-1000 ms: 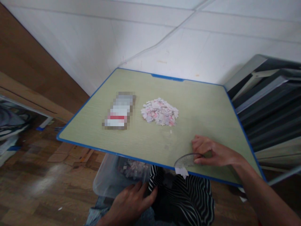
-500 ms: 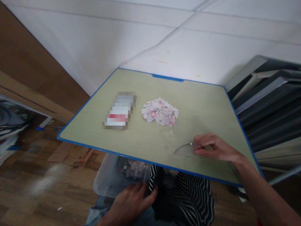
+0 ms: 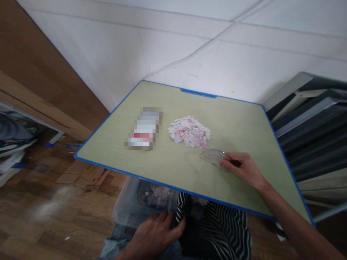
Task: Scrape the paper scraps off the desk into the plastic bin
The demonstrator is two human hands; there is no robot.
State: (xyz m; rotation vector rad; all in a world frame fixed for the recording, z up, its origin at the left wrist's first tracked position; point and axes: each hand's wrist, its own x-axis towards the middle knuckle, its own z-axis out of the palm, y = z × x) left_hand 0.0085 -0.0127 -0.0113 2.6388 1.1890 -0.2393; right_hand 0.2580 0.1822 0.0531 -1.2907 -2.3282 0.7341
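Note:
My right hand (image 3: 238, 164) pinches a clear plastic protractor (image 3: 211, 156) by its right end. The protractor is over the table (image 3: 233, 126), its curved edge facing away from me. Just beyond it lies a pile of small torn-looking paper pieces (image 3: 189, 131), white with pink patches. Below the table's front edge, my left hand (image 3: 155, 231) rests on my lap with thumb and fingers apart. It lies beside a clear plastic bin (image 3: 121, 204) and black-and-white striped cloth (image 3: 222, 224); nothing shows in its grasp.
A pixelated, phone-shaped object (image 3: 145, 128) lies left of the paper pile. The bin holds small pieces (image 3: 157, 195). Dark folded panels (image 3: 320, 133) lean at the right. A white wall (image 3: 162, 43) stands behind the table, and flattened cardboard (image 3: 78, 171) lies on the floor.
My right hand has moved the protractor away from me, closer to the paper pile, and its flat face now shows. My left hand stays on my lap. The camera view has shifted slightly.

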